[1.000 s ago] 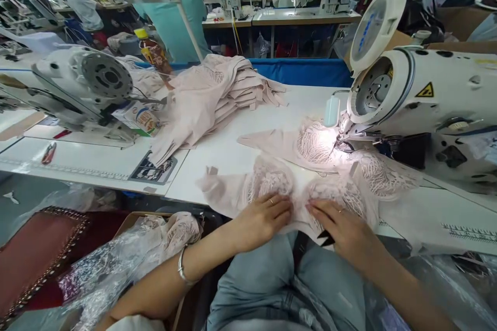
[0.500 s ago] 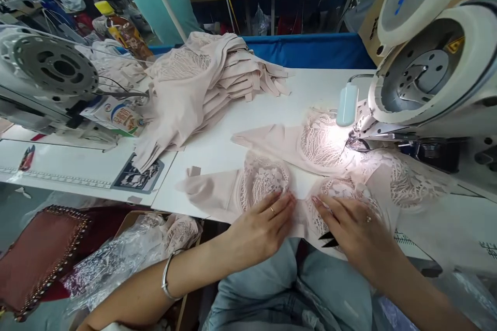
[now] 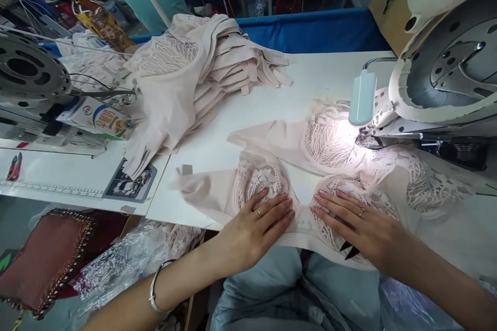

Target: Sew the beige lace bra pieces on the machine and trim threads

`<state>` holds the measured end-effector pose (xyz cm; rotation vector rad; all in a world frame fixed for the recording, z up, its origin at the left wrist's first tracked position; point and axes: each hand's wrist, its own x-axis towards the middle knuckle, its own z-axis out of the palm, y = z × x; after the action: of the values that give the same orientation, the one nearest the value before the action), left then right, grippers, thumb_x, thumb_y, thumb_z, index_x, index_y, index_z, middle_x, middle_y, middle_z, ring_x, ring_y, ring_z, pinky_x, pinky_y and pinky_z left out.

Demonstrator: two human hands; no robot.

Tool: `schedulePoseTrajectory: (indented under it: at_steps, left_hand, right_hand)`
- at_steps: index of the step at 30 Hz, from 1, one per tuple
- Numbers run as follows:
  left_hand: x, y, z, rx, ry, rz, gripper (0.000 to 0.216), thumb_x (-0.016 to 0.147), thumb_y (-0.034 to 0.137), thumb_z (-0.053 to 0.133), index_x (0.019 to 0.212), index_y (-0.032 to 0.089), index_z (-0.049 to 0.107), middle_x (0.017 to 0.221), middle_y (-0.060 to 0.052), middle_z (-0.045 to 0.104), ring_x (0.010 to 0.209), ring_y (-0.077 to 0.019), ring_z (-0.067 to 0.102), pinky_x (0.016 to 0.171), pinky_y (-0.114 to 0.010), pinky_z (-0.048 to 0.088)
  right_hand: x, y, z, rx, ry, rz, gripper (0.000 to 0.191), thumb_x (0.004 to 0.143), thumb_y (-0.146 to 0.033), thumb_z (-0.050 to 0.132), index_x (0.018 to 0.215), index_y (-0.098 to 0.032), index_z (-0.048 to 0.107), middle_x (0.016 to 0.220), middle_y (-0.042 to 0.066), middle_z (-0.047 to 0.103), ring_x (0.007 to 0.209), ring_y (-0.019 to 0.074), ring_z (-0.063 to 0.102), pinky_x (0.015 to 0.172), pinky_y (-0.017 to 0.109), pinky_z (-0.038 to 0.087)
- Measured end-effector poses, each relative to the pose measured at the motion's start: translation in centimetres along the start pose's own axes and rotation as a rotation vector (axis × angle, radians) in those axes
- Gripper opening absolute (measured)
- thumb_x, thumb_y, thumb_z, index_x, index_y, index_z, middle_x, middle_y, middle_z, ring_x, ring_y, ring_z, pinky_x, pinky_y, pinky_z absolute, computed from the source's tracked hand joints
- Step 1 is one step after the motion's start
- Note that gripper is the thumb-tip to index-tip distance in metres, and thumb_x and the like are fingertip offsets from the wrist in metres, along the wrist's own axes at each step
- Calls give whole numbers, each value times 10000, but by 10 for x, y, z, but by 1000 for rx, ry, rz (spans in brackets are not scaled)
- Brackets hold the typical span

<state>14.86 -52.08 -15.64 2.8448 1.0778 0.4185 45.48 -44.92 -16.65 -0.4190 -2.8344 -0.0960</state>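
A pale pink lace bra (image 3: 213,189) lies spread at the table's near edge. My left hand (image 3: 252,230) rests flat on its left lace cup (image 3: 261,173), fingers stretched out and holding nothing. On the right cup (image 3: 330,186) lies my right hand (image 3: 361,225), fingers extended. Two black pointed tips of what look like thread snips (image 3: 350,251) stick out beneath that palm; the rest is hidden. Just behind, a second pale pink lace bra (image 3: 287,139) runs under the lit needle area of a sewing machine (image 3: 427,98).
A pile of pale pink bra pieces (image 3: 174,83) sits at the back left. Beside it are a printed carton (image 3: 101,119) and another machine (image 3: 29,77). A lamp (image 3: 363,98) hangs by the needle. Plastic-wrapped pieces (image 3: 132,258) lie below the table, near a cushion (image 3: 44,258).
My fingers have flattened and spread over the two cups, and the front bra lies smoother. The snips have moved with my right hand. The camera view has shifted slightly.
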Motion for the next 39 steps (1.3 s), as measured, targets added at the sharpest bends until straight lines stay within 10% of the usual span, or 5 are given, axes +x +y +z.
schedulePoseTrajectory:
  at_steps: [8, 23, 39]
  left_hand:
    - [-1, 10, 0, 28, 16, -43, 461, 998, 73, 355, 1438, 28, 486, 1442, -193, 583, 1407, -323, 475, 1150, -562, 400]
    - [6, 6, -5, 47, -58, -88, 287, 925, 96, 460, 1164, 141, 613, 1522, -181, 502, 1334, -316, 481, 1036, -509, 422]
    - [-6, 9, 13, 177, 116, -104, 262, 980, 259, 534, 1213, 188, 633, 1486, -128, 556, 1383, -264, 466, 1120, -450, 396]
  right_hand:
    - [17, 25, -3, -22, -10, -155, 521, 960, 24, 427, 1458, -112, 499, 1471, 118, 578, 1445, 223, 443, 1216, 412, 398]
    - [16, 5, 2, -79, -30, 34, 604, 974, -53, 423, 1565, -141, 336, 1364, 94, 658, 1290, 219, 574, 1123, 421, 457]
    - [19, 1, 7, -340, 223, 74, 483, 826, 0, 389, 1206, -139, 654, 1178, 45, 747, 1076, 197, 655, 908, 343, 555]
